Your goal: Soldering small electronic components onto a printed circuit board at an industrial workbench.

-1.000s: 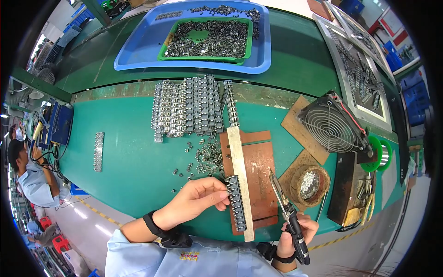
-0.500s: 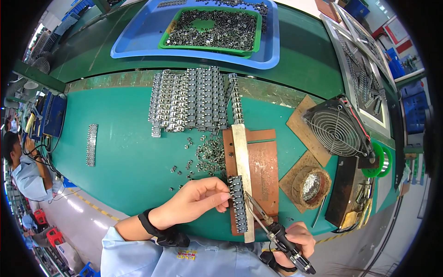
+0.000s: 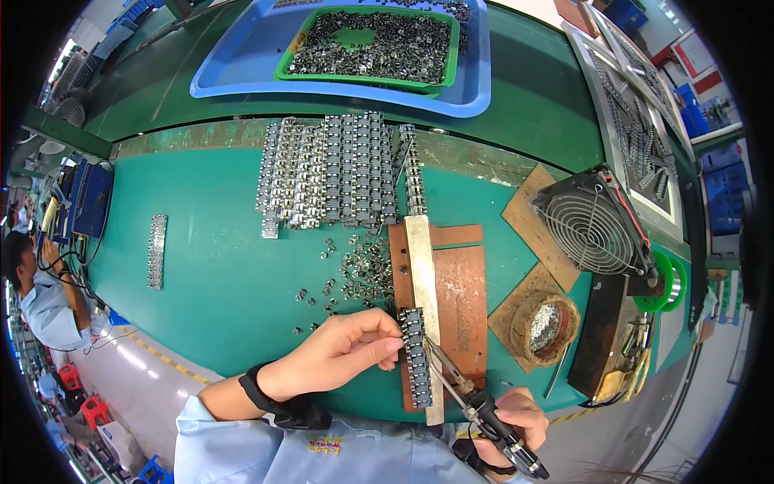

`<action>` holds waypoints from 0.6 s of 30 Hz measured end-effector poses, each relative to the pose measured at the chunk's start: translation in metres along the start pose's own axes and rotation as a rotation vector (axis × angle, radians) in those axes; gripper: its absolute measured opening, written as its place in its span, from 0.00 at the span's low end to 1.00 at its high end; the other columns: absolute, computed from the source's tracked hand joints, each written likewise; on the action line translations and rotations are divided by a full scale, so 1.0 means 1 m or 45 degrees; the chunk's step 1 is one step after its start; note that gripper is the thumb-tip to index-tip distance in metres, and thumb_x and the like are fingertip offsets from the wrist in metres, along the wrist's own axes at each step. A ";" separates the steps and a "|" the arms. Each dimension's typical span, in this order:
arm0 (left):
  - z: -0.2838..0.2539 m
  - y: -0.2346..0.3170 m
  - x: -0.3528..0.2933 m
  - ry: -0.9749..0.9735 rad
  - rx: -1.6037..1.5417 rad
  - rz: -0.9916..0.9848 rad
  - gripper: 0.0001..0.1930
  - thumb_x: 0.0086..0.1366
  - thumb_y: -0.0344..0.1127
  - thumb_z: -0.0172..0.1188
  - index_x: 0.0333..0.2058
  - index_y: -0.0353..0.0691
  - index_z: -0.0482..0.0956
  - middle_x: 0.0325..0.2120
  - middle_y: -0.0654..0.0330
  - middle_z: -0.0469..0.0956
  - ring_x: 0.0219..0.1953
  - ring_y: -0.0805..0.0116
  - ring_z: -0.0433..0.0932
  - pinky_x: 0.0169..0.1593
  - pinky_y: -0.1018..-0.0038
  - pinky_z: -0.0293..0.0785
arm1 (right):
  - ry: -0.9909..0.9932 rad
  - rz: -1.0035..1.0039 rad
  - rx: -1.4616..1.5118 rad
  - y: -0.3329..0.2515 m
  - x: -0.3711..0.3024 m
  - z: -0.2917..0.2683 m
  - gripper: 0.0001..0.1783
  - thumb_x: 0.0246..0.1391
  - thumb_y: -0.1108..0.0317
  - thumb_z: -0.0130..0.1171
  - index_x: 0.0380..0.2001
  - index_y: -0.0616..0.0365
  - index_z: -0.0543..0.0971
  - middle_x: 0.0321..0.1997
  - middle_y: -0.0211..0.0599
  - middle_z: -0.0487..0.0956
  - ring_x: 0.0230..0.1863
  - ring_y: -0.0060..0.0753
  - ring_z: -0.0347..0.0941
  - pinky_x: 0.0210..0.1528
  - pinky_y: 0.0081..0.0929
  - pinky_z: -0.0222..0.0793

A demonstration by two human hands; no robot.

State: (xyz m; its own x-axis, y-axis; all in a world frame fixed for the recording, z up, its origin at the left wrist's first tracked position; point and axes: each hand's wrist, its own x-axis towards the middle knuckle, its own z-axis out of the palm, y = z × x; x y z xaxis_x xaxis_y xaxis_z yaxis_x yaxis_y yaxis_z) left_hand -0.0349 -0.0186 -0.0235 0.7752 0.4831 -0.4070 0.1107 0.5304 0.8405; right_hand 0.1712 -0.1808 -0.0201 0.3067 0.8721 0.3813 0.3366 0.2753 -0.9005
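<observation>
In my right hand is a soldering iron with a black handle and a thin feed tube beside it. Its tip meets the right edge of a dark strip of small circuit boards. That strip lies along a pale metal bar on a brown board. My left hand is closed in a pinch at the strip's left edge. Whatever sits between its fingertips is too small to make out. Loose small metal parts are scattered beyond the left hand.
Rows of finished-looking strips stand at the back, and one strip lies at left. A blue tray holds a green tray of metal parts. To the right are a fan, a round tub and a solder spool.
The soldering iron's tip has shifted slightly left along the strip's edge. My left hand keeps its pinch in nearly the same place.
</observation>
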 end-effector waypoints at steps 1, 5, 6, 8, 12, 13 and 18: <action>0.000 -0.001 0.000 0.003 -0.004 0.001 0.06 0.64 0.30 0.46 0.34 0.34 0.67 0.27 0.63 0.72 0.32 0.77 0.72 0.37 0.81 0.68 | -0.014 0.008 0.002 -0.001 0.001 0.000 0.24 0.27 0.61 0.69 0.27 0.62 0.71 0.16 0.33 0.69 0.18 0.29 0.63 0.23 0.27 0.57; -0.001 0.000 0.000 -0.006 0.012 -0.002 0.05 0.64 0.30 0.46 0.34 0.34 0.66 0.27 0.63 0.72 0.31 0.77 0.71 0.37 0.81 0.68 | -0.107 -0.022 0.000 -0.002 0.006 0.000 0.24 0.25 0.62 0.70 0.27 0.62 0.71 0.16 0.33 0.69 0.18 0.30 0.64 0.24 0.27 0.58; -0.001 0.001 0.000 -0.011 0.023 -0.003 0.05 0.64 0.30 0.46 0.34 0.34 0.66 0.26 0.63 0.72 0.31 0.77 0.71 0.37 0.81 0.68 | -0.109 -0.021 -0.001 -0.002 0.008 0.000 0.24 0.25 0.62 0.70 0.27 0.62 0.71 0.16 0.33 0.69 0.18 0.30 0.64 0.24 0.27 0.58; -0.001 0.000 0.001 -0.010 0.010 -0.002 0.06 0.63 0.31 0.47 0.34 0.33 0.66 0.26 0.64 0.72 0.30 0.78 0.71 0.36 0.81 0.68 | -0.165 -0.034 -0.006 -0.002 0.011 0.000 0.24 0.25 0.63 0.70 0.27 0.62 0.72 0.16 0.34 0.70 0.18 0.30 0.64 0.24 0.27 0.58; -0.002 0.000 0.001 -0.021 -0.003 0.008 0.06 0.63 0.31 0.47 0.33 0.33 0.67 0.25 0.65 0.71 0.29 0.80 0.70 0.35 0.82 0.67 | -0.199 -0.041 0.003 -0.001 0.012 0.001 0.24 0.24 0.64 0.70 0.27 0.62 0.72 0.16 0.34 0.70 0.18 0.30 0.65 0.24 0.27 0.58; -0.003 0.000 0.002 -0.032 0.002 0.010 0.06 0.63 0.31 0.47 0.33 0.33 0.67 0.25 0.64 0.71 0.30 0.79 0.70 0.36 0.82 0.67 | -0.201 -0.038 0.008 -0.001 0.012 0.001 0.24 0.24 0.64 0.70 0.27 0.62 0.72 0.16 0.35 0.70 0.18 0.30 0.65 0.24 0.27 0.58; -0.006 0.003 0.003 -0.058 0.017 0.001 0.06 0.63 0.30 0.47 0.32 0.34 0.67 0.25 0.64 0.71 0.30 0.79 0.71 0.36 0.82 0.67 | -0.177 -0.014 0.014 -0.002 0.015 0.004 0.24 0.23 0.64 0.70 0.27 0.62 0.72 0.16 0.35 0.71 0.18 0.30 0.65 0.24 0.27 0.58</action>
State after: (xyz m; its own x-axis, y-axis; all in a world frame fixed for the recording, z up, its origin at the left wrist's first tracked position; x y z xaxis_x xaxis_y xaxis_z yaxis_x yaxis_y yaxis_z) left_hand -0.0358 -0.0118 -0.0245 0.8027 0.4513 -0.3899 0.1180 0.5206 0.8456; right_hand 0.1719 -0.1667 -0.0137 0.1768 0.9163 0.3592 0.3290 0.2890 -0.8990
